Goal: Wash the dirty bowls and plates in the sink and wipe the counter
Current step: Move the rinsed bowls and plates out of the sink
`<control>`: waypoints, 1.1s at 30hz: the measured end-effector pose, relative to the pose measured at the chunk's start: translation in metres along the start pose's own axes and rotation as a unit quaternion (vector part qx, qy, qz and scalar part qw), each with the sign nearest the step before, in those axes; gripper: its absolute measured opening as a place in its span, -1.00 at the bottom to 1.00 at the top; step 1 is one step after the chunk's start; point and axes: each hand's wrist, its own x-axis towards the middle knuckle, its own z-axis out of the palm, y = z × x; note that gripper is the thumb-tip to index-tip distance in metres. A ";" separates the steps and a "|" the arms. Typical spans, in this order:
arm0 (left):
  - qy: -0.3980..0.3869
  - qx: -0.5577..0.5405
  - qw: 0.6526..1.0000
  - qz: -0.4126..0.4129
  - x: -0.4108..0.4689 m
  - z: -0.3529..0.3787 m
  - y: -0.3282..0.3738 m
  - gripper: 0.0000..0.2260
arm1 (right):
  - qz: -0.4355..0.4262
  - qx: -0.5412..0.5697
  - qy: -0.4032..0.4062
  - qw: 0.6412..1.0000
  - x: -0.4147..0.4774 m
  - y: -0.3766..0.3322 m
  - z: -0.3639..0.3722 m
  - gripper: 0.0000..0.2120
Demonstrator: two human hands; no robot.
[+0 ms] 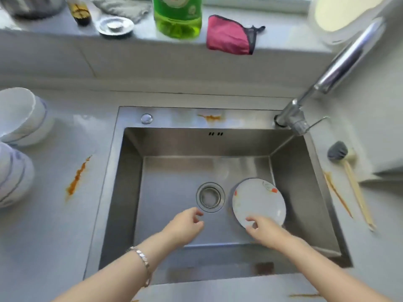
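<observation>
One white plate [259, 199] with a small red and green pattern and orange smears lies in the steel sink [174, 118], right of the drain [210, 197]. My right hand [263, 231] is at the plate's near rim, thumb and forefinger curled around the edge. Left of the drain, my left hand [185, 225] hovers over the sink floor, fingers loosely curled and holding nothing. Two stacks of white bowls [19, 116] [13, 175] stand on the counter at the left. Orange sauce streaks mark the left counter [77, 177], the right counter [338, 192] and the sink's back rim [211, 117].
The faucet [340, 64] rises at the sink's back right corner. A dish brush [340, 151] with a long wooden handle lies on the right counter. On the back ledge sit a pink cloth [226, 35], a green detergent bottle [177, 16], a metal sink stopper [115, 26] and a dark bottle [79, 12].
</observation>
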 end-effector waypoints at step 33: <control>0.080 -0.208 0.973 -0.067 0.132 0.085 0.030 -0.67 | 0.129 0.307 0.165 0.928 0.113 0.101 0.000 -0.81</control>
